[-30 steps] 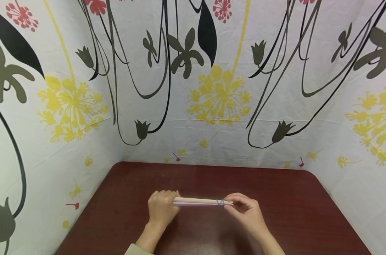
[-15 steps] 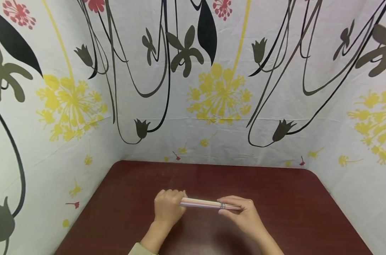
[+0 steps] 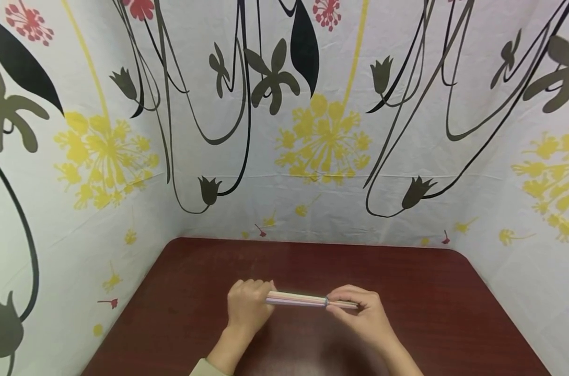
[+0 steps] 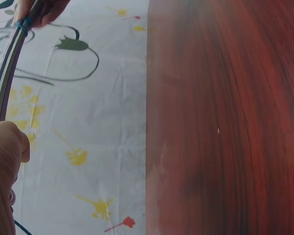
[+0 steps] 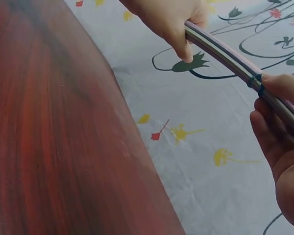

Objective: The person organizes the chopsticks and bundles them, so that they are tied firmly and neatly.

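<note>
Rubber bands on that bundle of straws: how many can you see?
1. A blue band wraps the straws near the right hand, whose fingertips pinch beside it. The left hand grips the other end and may hide another.

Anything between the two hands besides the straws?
Only the straw bundle spans from left hand to right hand, with a rubber band near the right fingers; head view.

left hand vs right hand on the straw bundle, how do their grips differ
The left hand wraps the bare end of the straw bundle in a closed fist, while the right hand pinches the other end with thumb and fingers. The blue rubber band sits right at the right hand's fingertips, well clear of the left hand. Both hold the bundle level above the dark red table.
</note>
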Demonstrator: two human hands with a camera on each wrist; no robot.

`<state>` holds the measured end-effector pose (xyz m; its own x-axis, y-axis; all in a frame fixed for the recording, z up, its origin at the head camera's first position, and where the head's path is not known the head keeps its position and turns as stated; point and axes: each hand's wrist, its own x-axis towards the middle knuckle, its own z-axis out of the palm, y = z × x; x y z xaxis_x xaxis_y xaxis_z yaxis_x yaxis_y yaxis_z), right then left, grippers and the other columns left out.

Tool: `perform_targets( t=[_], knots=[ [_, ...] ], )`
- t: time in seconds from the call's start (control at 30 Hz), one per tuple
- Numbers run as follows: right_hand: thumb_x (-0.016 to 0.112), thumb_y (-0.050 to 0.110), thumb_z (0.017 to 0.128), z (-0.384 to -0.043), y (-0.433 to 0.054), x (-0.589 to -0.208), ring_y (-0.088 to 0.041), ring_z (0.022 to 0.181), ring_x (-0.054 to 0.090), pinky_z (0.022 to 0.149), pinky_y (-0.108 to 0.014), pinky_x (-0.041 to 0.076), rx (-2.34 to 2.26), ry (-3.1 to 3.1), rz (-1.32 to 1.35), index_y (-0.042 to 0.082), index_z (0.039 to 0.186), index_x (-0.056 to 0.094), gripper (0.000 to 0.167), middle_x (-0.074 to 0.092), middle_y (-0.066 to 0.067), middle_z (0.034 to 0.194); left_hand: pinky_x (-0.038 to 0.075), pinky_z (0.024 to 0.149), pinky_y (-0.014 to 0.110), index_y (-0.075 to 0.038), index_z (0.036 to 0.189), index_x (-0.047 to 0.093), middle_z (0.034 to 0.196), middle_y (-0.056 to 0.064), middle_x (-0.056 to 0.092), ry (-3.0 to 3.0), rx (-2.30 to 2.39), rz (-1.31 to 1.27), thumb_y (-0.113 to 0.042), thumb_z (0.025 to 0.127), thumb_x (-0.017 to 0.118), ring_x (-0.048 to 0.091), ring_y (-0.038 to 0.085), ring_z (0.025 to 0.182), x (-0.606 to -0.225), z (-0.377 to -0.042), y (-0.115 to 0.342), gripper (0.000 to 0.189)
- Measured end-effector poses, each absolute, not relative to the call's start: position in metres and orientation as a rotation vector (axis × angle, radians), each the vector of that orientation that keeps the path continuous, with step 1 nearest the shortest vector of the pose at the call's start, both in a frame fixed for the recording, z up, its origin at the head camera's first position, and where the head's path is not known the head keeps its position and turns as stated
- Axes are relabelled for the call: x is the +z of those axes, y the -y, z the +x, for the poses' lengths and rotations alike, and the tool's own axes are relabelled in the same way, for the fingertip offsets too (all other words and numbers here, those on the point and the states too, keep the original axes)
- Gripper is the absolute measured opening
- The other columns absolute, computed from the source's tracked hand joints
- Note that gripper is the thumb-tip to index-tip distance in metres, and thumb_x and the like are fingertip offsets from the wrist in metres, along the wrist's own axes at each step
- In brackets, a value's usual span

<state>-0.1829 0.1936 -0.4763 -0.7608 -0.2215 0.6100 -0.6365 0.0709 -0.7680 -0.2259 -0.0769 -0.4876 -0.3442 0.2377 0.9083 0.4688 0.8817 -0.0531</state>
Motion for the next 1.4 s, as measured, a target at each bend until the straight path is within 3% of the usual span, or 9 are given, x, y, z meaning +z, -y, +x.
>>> perform_targets(
  t=[0.1,0.37,0.6,0.77,0.97,1.17,1.4],
  knots=[
    [0.08,-0.008,0.078,-0.182,-0.193,-0.475,-0.013,0.09,0.073,0.07,-0.033,0.06,1.706,2.062,0.85,0.004,0.097,0.078,0.023,0.074,-0.01,0.097,0.026,0.042,0.027,-0.016,0.049,0.046,0.045,-0.005,0.044,1.938,-0.251,-0.522,-0.018,0.089,0.048,0.035,0.014,0.038,-0.487,-0.224,0.072,0.04],
    [0.082,-0.007,0.075,-0.18,-0.19,-0.476,-0.015,0.086,0.075,0.067,-0.034,0.059,1.635,2.032,0.872,-0.002,0.1,0.077,0.026,0.075,-0.016,0.098,0.024,0.042,0.028,-0.017,0.049,0.044,0.044,-0.005,0.042,1.875,-0.227,-0.541,-0.017,0.086,0.05,0.033,0.013,0.038,-0.486,-0.223,0.065,0.038],
    [0.086,-0.003,0.073,-0.179,-0.194,-0.475,-0.013,0.093,0.073,0.077,-0.027,0.058,1.574,2.074,0.851,0.005,0.1,0.077,0.03,0.075,-0.009,0.098,0.025,0.042,0.027,-0.016,0.049,0.044,0.044,-0.005,0.042,1.902,-0.234,-0.541,-0.016,0.085,0.053,0.034,0.013,0.038,-0.486,-0.222,0.067,0.037],
    [0.083,-0.009,0.074,-0.181,-0.198,-0.472,-0.014,0.086,0.073,0.074,-0.024,0.058,1.509,2.038,0.912,0.008,0.096,0.078,0.029,0.075,-0.006,0.093,0.028,0.043,0.028,-0.015,0.05,0.047,0.045,-0.004,0.043,1.939,-0.247,-0.534,-0.016,0.081,0.058,0.037,0.015,0.039,-0.486,-0.221,0.068,0.032],
    [0.081,-0.02,0.067,-0.185,-0.195,-0.47,-0.02,0.082,0.075,0.067,-0.027,0.058,1.382,1.934,1.107,-0.001,0.097,0.077,0.035,0.075,-0.013,0.09,0.028,0.042,0.029,-0.015,0.049,0.046,0.044,-0.004,0.041,1.927,-0.243,-0.522,-0.016,0.085,0.052,0.036,0.015,0.038,-0.484,-0.219,0.064,0.036],
    [0.085,-0.013,0.064,-0.187,-0.189,-0.469,-0.017,0.074,0.076,0.066,-0.021,0.057,1.186,1.909,1.115,-0.002,0.099,0.077,0.037,0.076,-0.014,0.089,0.026,0.042,0.027,-0.015,0.049,0.045,0.044,-0.005,0.041,1.897,-0.231,-0.524,-0.017,0.09,0.046,0.035,0.015,0.038,-0.484,-0.22,0.059,0.041],
    [0.082,-0.02,0.063,-0.186,-0.188,-0.473,-0.02,0.081,0.076,0.065,-0.024,0.057,1.316,1.905,1.138,-0.007,0.099,0.075,0.039,0.075,-0.019,0.09,0.027,0.042,0.027,-0.015,0.049,0.047,0.044,-0.005,0.043,1.917,-0.231,-0.517,-0.017,0.089,0.045,0.035,0.014,0.038,-0.487,-0.219,0.065,0.04]
  ],
)
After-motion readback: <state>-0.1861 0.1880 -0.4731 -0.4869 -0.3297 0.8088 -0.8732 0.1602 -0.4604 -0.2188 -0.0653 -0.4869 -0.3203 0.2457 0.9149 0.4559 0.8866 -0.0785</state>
